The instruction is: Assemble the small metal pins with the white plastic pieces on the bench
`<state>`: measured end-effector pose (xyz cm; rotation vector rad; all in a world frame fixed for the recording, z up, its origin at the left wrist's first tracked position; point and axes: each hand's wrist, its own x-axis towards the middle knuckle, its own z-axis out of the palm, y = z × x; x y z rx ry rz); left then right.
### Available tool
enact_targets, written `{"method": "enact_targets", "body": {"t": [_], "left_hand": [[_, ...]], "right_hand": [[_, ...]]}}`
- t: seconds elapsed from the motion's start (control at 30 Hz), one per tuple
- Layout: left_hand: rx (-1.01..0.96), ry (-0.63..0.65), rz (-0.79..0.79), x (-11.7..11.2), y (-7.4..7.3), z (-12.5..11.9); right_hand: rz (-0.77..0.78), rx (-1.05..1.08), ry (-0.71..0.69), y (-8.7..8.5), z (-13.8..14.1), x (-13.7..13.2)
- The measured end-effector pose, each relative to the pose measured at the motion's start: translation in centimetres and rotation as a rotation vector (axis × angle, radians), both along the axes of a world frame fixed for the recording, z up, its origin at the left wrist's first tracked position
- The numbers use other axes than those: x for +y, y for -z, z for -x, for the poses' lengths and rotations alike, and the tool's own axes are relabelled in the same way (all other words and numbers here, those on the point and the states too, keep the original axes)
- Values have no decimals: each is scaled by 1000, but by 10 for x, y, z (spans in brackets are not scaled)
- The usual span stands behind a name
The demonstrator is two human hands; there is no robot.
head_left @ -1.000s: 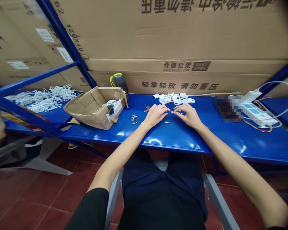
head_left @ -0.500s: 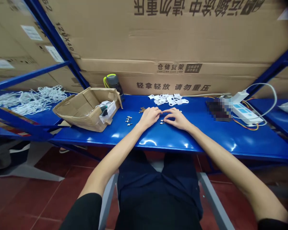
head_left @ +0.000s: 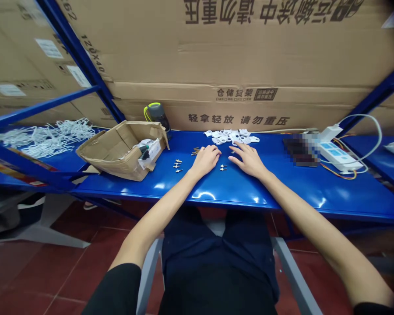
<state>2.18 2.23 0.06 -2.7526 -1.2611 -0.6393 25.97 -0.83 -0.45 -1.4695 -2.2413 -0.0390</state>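
My left hand (head_left: 206,160) rests on the blue shelf top with its fingers curled closed; whatever lies under or inside them is hidden. To its right, my right hand (head_left: 248,159) is open, its fingers spread and reaching toward a pile of white plastic pieces with holes (head_left: 231,136). A small metal part shows beside the right fingers. Between the hands and nearer me lie two small metal pins with white collars (head_left: 223,167). Several similar pins (head_left: 178,166) sit left of my left hand, and small brass-coloured parts (head_left: 195,151) lie just beyond it.
A torn cardboard box (head_left: 118,159) with bagged items stands at left, a dark bottle (head_left: 159,114) behind it. White cords (head_left: 59,135) are heaped farther left. On the right are a power strip (head_left: 338,155) with cables and a blurred dark object (head_left: 300,149). Large cartons (head_left: 216,57) form the back.
My right hand has drawn away from my left, and its fingers have spread forward toward the white pieces. My left hand stays almost in place.
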Motion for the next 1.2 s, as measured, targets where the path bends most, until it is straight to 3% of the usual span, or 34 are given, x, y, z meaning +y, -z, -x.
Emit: {"method": "enact_targets", "body": {"t": [0.2,0.37,0.87,1.2], "left_hand": [[35,-54,53,4,11,2],[47,-49,65,5,12,1],[39,-48,46,7,14,1],[10,-30,15,6,6,-1]], "right_hand": [[170,-126,90,14,-2,5],[229,-161,93,14,-2,7],[234,-149,87,11,-1,6],[103,-112,78,11,-5,5]]}}
